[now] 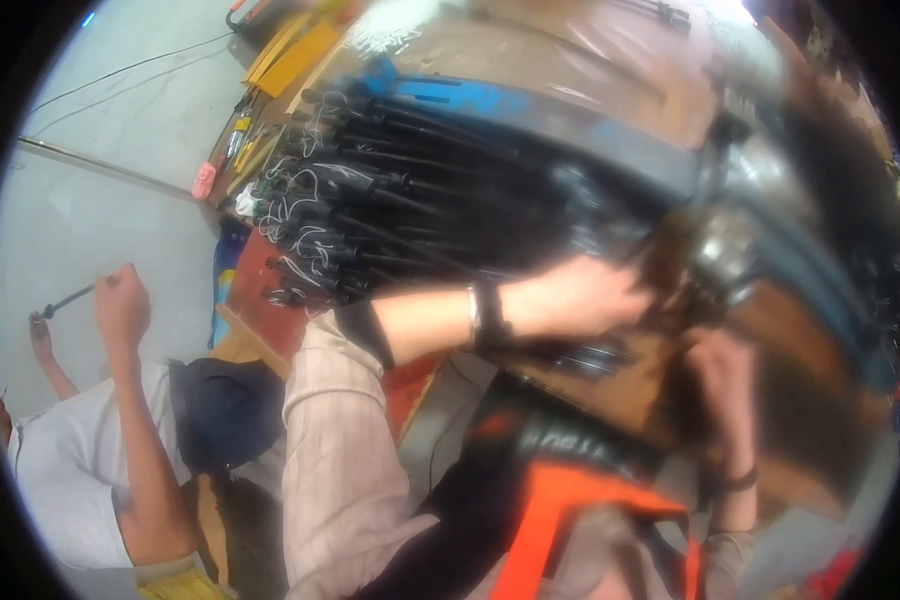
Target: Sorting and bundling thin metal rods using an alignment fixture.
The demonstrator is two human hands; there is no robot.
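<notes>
My left hand (pixel 580 297), with a dark band at its wrist, reaches right across the bench toward a shiny metal fixture (pixel 722 250). Its fingers look curled; blur hides whatever is in them. Lower and further right, my right hand (pixel 722 365) is raised with bent fingers just below the fixture, and anything it holds cannot be made out. Behind my left forearm lies a thick pile of slim black rods (pixel 390 190), with loops of white string or wire at their left ends. Several thin metal pieces (pixel 590 358) rest on the bench under my left hand.
A worn blue metal bar (pixel 490 98) runs behind the rods. At the left, a co-worker's hand (pixel 122 305) holds a thin black rod (pixel 68 300). Yellow trays (pixel 295 52) and a pink object (pixel 203 180) are at the far left. A red surface (pixel 270 290) lies under the rod ends.
</notes>
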